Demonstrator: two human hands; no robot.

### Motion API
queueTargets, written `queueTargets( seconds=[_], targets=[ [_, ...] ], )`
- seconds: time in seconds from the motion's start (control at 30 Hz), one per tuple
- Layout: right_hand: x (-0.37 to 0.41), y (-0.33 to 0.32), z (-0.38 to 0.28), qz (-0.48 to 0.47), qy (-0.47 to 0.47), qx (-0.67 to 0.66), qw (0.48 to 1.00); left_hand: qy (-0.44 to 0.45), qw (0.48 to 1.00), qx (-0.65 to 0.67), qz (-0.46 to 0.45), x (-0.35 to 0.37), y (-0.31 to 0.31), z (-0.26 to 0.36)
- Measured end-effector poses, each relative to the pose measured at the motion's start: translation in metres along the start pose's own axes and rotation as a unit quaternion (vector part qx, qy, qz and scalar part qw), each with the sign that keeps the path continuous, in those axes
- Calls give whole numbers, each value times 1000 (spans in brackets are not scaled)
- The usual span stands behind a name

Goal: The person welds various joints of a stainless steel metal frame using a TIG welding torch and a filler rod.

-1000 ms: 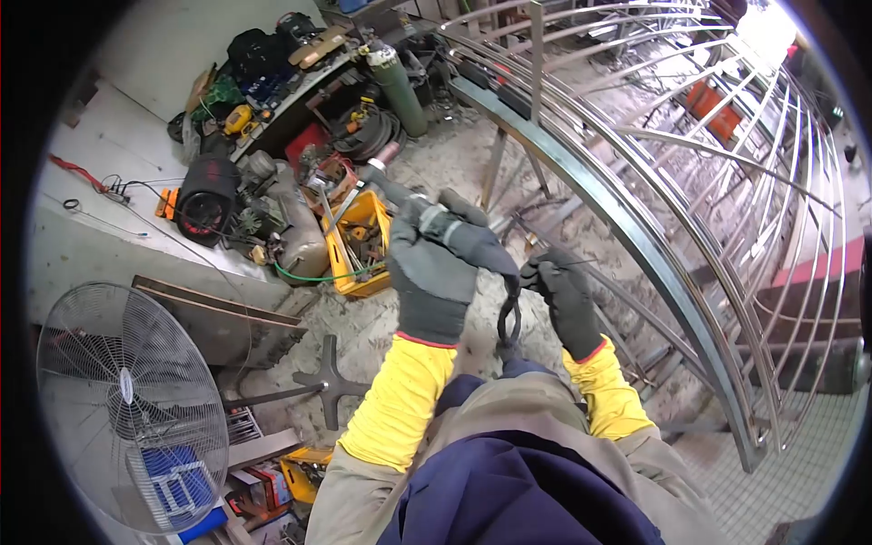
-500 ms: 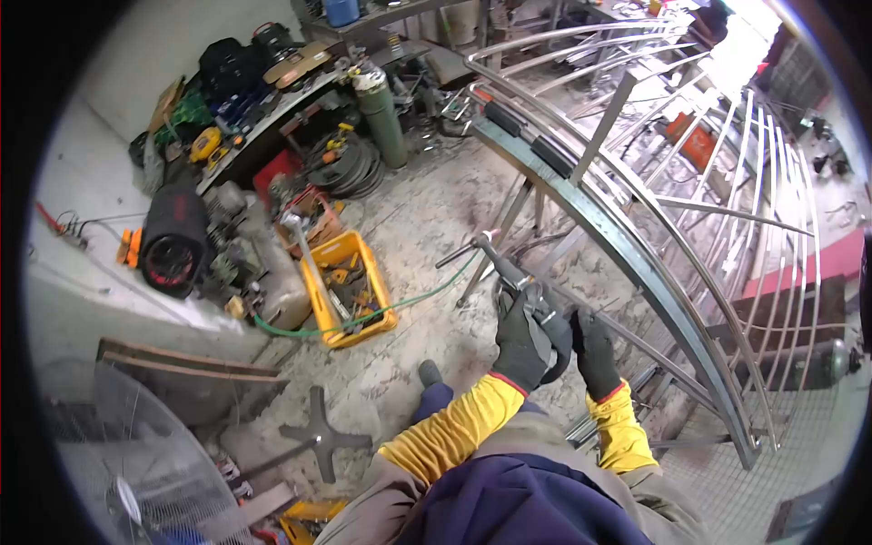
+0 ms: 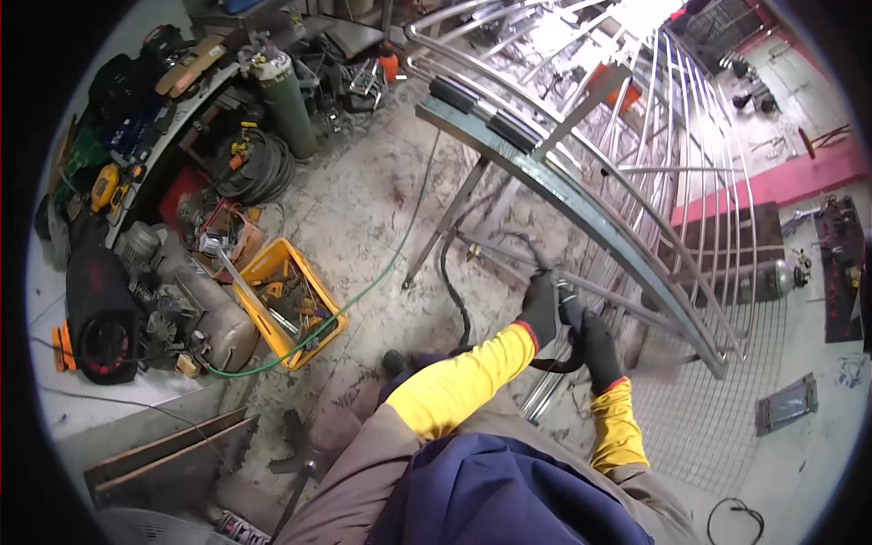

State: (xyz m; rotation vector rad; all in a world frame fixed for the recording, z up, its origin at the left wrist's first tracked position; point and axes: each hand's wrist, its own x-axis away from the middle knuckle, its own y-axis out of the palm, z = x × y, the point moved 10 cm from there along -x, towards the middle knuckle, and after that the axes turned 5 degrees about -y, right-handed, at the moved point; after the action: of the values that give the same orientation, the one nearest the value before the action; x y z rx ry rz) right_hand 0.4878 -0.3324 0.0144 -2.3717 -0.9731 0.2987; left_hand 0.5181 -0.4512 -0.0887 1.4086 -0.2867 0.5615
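My left hand [image 3: 542, 309], in a dark glove, is wrapped round a dark tool [image 3: 569, 302] with a narrow front end. Just to its right, my right hand [image 3: 599, 350], gloved alike, closes on the tool's rear part; its fingertips are partly hidden. A black cable [image 3: 556, 365] loops below both hands. Beyond them, a thin grey bar [image 3: 618, 298] runs under the curved steel beam [image 3: 581, 204] of a large metal frame. The hands are on the near side of that beam.
Curved metal tubes [image 3: 668, 227] spread behind the beam. On the left stand a yellow crate [image 3: 331, 304] of tools, a green gas cylinder [image 3: 289, 104] and a black speaker-like cylinder [image 3: 100, 313]. A green hose [image 3: 372, 286] crosses the floor. Wire mesh [image 3: 699, 409] lies right.
The view has swung right, so the crate and cylinder appear further left. Both hands, still on the tool, have moved slightly right in view, and the tool now points away beside the grey bar.
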Motion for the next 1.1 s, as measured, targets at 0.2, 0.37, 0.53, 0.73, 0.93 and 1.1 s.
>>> queueTargets(
  seconds=[0.2,0.37,0.53,0.73,0.93,1.1],
  targets=[
    [45,-4,43,43,272,-260,925,-165,919,-357,-15,45,-43,31],
    [49,41,106,130,313,-314,887,-153,968,-191,61,58,-179,139],
    [-14,90,104,144,275,-361,880,-122,948,122,-269,115,-260,291],
    [-94,136,151,137,266,-391,871,212,959,4,188,194,-283,461],
    [-158,193,212,187,288,-477,809,275,946,-54,162,143,-174,527],
    [-208,212,203,220,286,-467,807,72,991,-59,96,1,-161,518]
  ],
)
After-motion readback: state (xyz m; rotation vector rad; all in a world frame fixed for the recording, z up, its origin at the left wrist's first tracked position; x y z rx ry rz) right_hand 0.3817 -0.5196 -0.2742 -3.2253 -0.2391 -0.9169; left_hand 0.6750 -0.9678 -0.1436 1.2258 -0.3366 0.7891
